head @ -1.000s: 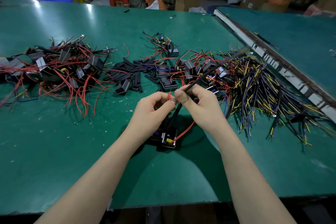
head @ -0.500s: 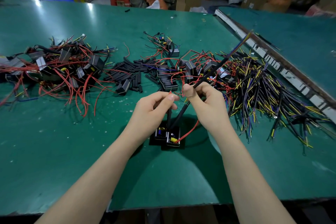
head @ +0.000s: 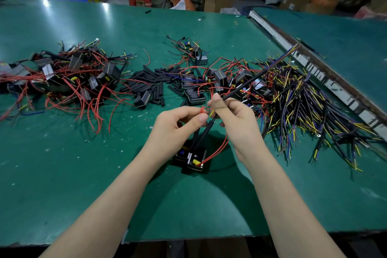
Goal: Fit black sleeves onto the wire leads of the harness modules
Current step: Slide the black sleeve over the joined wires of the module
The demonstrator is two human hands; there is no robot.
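Directly below my head camera, the only view I have, two bare forearms reach over a green tabletop [head: 62, 174]. My left hand [head: 176, 128] has its thumb and forefinger curled together, pinching a small loop of red wire [head: 202, 110]. My right hand [head: 236, 123] is curled too, its thumb and fingers pinching a long black sleeved lead [head: 251, 81] that slants up and away to the right, with bare coloured wire ends showing at its far tip.

Beneath the hands, two black harness modules [head: 191, 158] sit side by side on the tabletop, touching. Two black sleeves [head: 202, 136] rise from them toward my fingers, and one red wire curves from the right module up behind my right hand.

I count three heaps farther back. At the left lies a tangle of modules with red wires [head: 69, 81]. In the middle is a pile of loose black sleeves [head: 150, 84], too many to count. At the right, more modules [head: 217, 81] lie just beside a big spread of black, yellow and purple leads [head: 310, 115]. One small cluster of wires [head: 190, 50] sits apart, behind the sleeves.

A second green tabletop [head: 345, 35] adjoins at the right.
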